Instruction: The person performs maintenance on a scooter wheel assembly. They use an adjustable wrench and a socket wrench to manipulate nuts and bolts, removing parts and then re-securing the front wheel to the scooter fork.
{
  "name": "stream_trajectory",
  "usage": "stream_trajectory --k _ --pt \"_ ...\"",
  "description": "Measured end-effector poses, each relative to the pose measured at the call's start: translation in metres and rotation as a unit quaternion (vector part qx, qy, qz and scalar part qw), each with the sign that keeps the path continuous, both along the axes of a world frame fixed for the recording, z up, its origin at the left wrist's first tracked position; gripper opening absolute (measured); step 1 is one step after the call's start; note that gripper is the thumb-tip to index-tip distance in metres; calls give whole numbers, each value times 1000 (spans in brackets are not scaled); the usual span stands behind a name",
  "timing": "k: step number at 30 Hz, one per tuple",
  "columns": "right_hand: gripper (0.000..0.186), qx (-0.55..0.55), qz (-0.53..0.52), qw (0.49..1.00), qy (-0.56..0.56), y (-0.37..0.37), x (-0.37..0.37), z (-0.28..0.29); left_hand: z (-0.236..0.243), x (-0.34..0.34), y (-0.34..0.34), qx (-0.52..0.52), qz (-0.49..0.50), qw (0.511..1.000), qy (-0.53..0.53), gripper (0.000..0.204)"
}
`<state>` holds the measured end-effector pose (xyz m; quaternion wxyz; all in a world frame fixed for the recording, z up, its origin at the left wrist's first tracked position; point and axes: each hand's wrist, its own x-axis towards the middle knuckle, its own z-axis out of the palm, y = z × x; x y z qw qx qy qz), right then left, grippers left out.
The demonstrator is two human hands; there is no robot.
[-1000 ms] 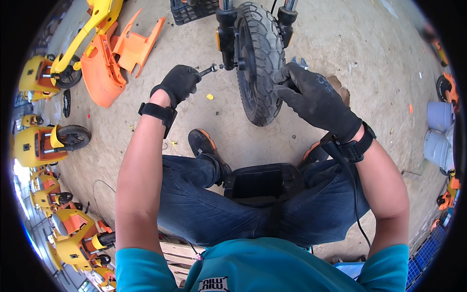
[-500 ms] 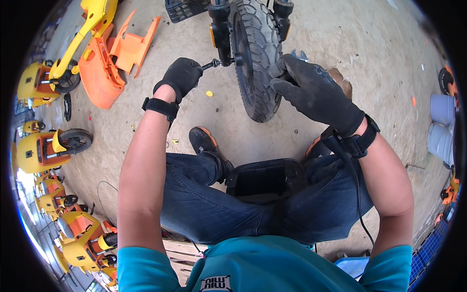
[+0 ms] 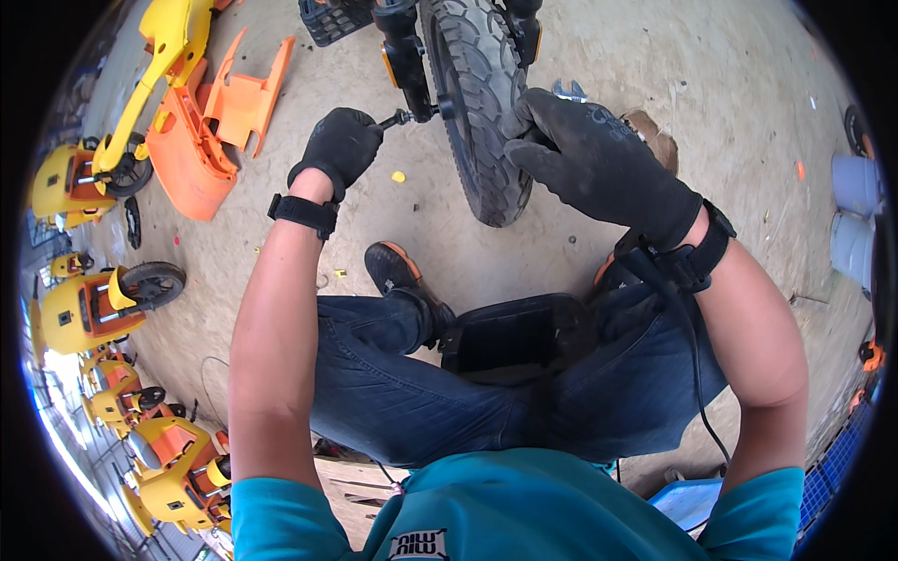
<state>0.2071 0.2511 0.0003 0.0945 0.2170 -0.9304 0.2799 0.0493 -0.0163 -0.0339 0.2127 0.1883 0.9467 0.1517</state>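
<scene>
Front wheel sits in the fork, work apparently unfinished: left hand clenched round a wrench; right hand, can't tell its grip.

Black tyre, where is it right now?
In the head view, the tyre sits at upper centre, between the two fork legs, with the gloved right hand at its right edge.

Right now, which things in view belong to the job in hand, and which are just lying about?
Seemingly in use:
dark tool, gripped by the left hand and held toward the wheel
wheel, with the right hand near its edge
black fork leg beside it

Apparently just lying about:
orange panels on the floor
small yellow piece
pale buckets at far right
</scene>
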Motion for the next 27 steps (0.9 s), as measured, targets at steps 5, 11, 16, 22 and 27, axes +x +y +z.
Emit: stream_trajectory --k 5,11,16,22,27 --pt "21 -53 -12 994 -93 0 1 5 -6 6 6 -34 -80 994 72 24" --pt "18 -121 -65 971 -194 -5 0 16 -15 20 7 -37 -113 990 77 19" --pt "19 -114 -53 980 -156 -3 1 16 -22 25 10 -49 -111 992 47 19" --pt "22 -111 -71 982 -136 -4 1 13 -16 13 4 -62 -117 989 59 24" --pt "27 -85 -51 993 -70 -2 1 3 -5 6 8 -59 -107 991 54 23"
